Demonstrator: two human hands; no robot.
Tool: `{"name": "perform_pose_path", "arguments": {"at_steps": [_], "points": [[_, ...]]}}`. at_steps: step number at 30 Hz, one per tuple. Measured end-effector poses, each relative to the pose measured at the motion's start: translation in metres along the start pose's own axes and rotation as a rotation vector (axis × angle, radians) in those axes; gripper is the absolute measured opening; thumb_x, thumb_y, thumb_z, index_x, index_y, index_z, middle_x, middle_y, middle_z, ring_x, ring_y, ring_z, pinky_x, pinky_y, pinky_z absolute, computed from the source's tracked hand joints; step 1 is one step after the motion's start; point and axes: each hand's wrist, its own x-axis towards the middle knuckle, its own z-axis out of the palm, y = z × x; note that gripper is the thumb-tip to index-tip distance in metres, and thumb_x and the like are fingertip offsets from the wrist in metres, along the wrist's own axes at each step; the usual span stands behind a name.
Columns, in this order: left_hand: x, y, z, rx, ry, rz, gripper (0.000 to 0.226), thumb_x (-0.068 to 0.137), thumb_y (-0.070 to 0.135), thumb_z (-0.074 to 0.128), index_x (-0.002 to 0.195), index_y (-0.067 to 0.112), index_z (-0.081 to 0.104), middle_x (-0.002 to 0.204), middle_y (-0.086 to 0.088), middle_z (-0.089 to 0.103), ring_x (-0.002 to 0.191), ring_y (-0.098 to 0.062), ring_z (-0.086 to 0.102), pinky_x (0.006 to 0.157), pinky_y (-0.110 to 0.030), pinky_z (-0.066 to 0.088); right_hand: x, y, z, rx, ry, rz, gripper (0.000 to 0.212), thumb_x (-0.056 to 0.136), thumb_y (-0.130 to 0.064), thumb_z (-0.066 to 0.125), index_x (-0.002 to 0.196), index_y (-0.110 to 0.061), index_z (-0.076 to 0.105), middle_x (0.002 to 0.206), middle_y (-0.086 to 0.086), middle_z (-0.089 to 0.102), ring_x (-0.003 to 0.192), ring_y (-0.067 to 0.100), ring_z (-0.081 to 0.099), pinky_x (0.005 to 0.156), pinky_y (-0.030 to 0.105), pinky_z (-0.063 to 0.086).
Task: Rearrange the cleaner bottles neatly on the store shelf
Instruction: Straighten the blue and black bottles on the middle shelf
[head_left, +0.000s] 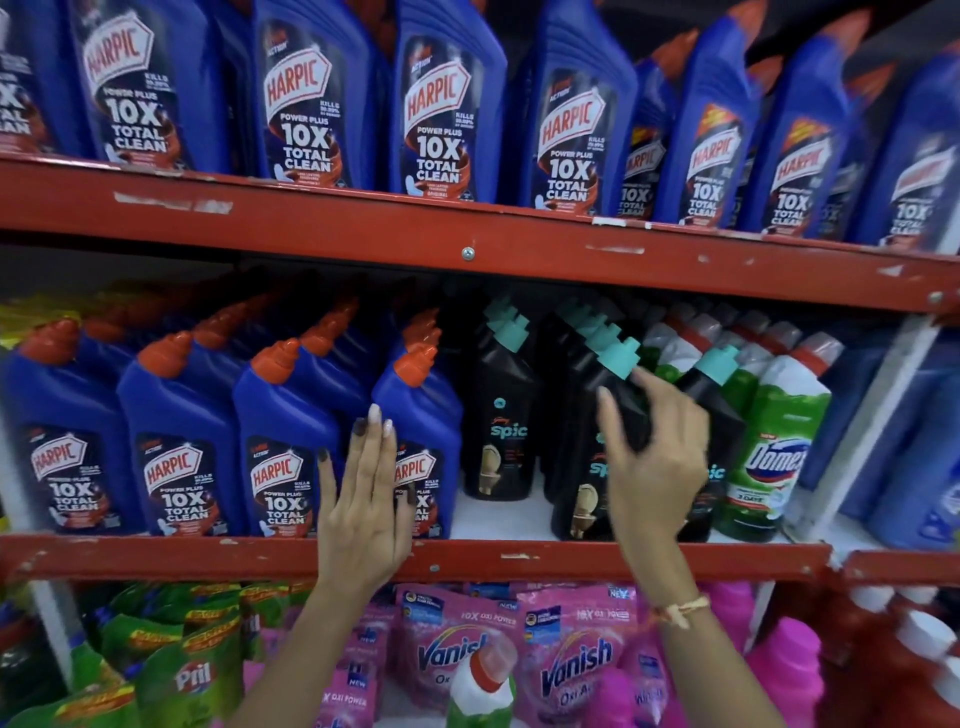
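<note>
Blue Harpic bottles (182, 467) with orange caps say "POWER PLUS 10X TOTAL CLEAN" and fill the left of the middle red shelf (519, 564). Beside them stand black Spic bottles (501, 415) with teal caps, then a green Domex bottle (774, 447). Pink Vanish packs (576, 660) lie on the shelf below. The left hand (363, 514) is open and flat, fingers up, against a Harpic bottle. The right hand (660, 457) wraps around the neck of a front Spic bottle (587, 457).
</note>
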Motion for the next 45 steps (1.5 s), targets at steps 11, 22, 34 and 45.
{"name": "perform_pose_path", "arguments": {"at_steps": [11, 22, 34, 45], "points": [[0.01, 0.021, 0.021, -0.009, -0.037, 0.034, 0.061, 0.108, 0.036, 0.018, 0.159, 0.006, 0.008, 0.169, -0.006, 0.0, 0.156, -0.019, 0.004, 0.128, -0.04, 0.001, 0.006, 0.087, -0.026, -0.161, -0.202, 0.495, 0.089, 0.073, -0.046, 0.08, 0.141, -0.002, 0.042, 0.14, 0.019, 0.051, 0.13, 0.034, 0.045, 0.106, 0.047, 0.039], [0.009, 0.019, 0.022, 0.002, -0.041, 0.043, 0.061, 0.108, 0.038, 0.017, 0.159, 0.005, 0.009, 0.169, -0.006, 0.0, 0.156, -0.02, 0.004, 0.128, -0.041, 0.001, 0.012, 0.08, -0.03, -0.124, -0.104, 0.599, 0.087, 0.057, -0.045, 0.089, 0.125, -0.006, 0.052, 0.124, 0.014, 0.06, 0.118, 0.032, 0.052, 0.098, 0.044, 0.041], [0.009, 0.023, 0.021, -0.031, -0.018, 0.026, 0.066, 0.101, 0.025, 0.032, 0.159, 0.006, 0.008, 0.169, -0.006, 0.001, 0.156, -0.021, 0.006, 0.128, -0.041, 0.002, 0.019, -0.035, -0.024, 0.136, -0.154, 0.524, 0.094, 0.046, -0.064, 0.079, 0.127, -0.02, 0.059, 0.118, 0.0, 0.063, 0.11, 0.021, 0.061, 0.097, 0.039, 0.047], [0.009, 0.02, 0.023, -0.01, -0.035, 0.022, 0.066, 0.098, 0.019, 0.034, 0.158, 0.002, 0.012, 0.168, -0.01, 0.002, 0.156, -0.022, 0.006, 0.128, -0.04, 0.004, -0.055, -0.064, 0.041, 0.121, -0.282, 0.545, 0.096, 0.056, -0.055, 0.086, 0.137, -0.016, 0.05, 0.126, 0.001, 0.054, 0.118, 0.021, 0.053, 0.087, 0.019, 0.022]]}}
